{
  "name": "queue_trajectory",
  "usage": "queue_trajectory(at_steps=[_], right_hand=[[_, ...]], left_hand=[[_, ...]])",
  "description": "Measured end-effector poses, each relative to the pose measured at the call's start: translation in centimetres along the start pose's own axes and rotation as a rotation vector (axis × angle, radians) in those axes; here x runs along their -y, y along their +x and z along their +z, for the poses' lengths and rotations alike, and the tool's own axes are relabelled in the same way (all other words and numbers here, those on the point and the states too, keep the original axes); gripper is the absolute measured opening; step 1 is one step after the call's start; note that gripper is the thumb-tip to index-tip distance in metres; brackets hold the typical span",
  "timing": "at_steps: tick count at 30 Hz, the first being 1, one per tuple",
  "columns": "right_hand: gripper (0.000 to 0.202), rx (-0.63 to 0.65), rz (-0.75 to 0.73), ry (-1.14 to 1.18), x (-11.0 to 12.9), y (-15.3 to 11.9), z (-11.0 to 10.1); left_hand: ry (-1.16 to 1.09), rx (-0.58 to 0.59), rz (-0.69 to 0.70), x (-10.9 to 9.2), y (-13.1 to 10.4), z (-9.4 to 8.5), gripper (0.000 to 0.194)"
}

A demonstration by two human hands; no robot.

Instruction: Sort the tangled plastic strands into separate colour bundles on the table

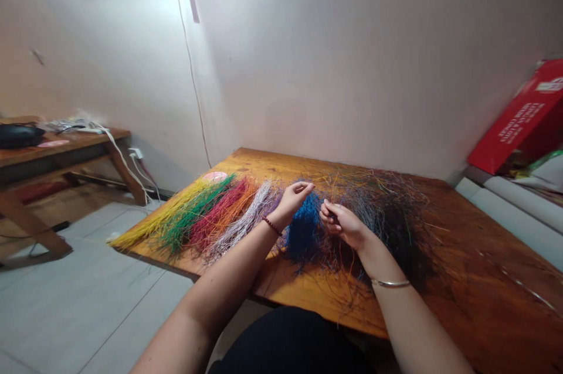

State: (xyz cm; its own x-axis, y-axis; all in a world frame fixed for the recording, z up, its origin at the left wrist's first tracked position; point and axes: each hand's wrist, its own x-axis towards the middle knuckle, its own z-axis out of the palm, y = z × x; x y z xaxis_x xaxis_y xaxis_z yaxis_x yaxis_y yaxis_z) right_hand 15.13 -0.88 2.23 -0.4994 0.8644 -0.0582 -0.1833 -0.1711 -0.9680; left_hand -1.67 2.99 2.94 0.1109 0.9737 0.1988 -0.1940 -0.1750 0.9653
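Thin, stiff coloured strands, much like cut wires, lie sorted by colour across the wooden table (pixel 466 233). From the left run yellow strands (pixel 153 223), green strands (pixel 193 218), crimson strands (pixel 220 210), orange strands (pixel 244 204), white strands (pixel 246 218) and blue strands (pixel 303 227). My left hand (pixel 295 197) is raised over the blue bundle, thumb and fingers pinched together. To its right, my right hand (pixel 341 223) pinches too, its fingers curled, above brownish strands. Whatever is between the fingertips is too fine to make out. Grey strands (pixel 365 210) and black strands (pixel 402 233) lie beyond my right hand.
Loose mixed strands (pixel 352 177) spread along the table's back, near the wall. A pink round item (pixel 214 176) lies at the back left. A red box (pixel 519 116) stands over white rolls (pixel 523 216) at right. Another table (pixel 118 135) with cables is at left.
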Motion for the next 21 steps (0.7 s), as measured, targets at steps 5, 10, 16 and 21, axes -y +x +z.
queue_trajectory(at_steps=[5,10,16,21], right_hand=[[0.038,-0.001,0.011,0.005,-0.1,0.1,0.1],[0.039,-0.009,0.021,0.018,-0.2,0.1,0.1],[0.040,-0.036,0.022,0.001,-0.4,0.2,0.2],[0.040,-0.049,0.039,-0.004,-0.4,0.2,0.3]], left_hand=[[0.029,0.098,-0.019,-0.6,-0.6,0.4,0.030],[0.012,0.223,0.006,-0.4,-0.8,0.7,0.034],[0.050,0.303,-0.020,-0.6,-1.0,0.7,0.039],[0.088,0.318,-0.052,-1.1,-1.3,0.6,0.040]])
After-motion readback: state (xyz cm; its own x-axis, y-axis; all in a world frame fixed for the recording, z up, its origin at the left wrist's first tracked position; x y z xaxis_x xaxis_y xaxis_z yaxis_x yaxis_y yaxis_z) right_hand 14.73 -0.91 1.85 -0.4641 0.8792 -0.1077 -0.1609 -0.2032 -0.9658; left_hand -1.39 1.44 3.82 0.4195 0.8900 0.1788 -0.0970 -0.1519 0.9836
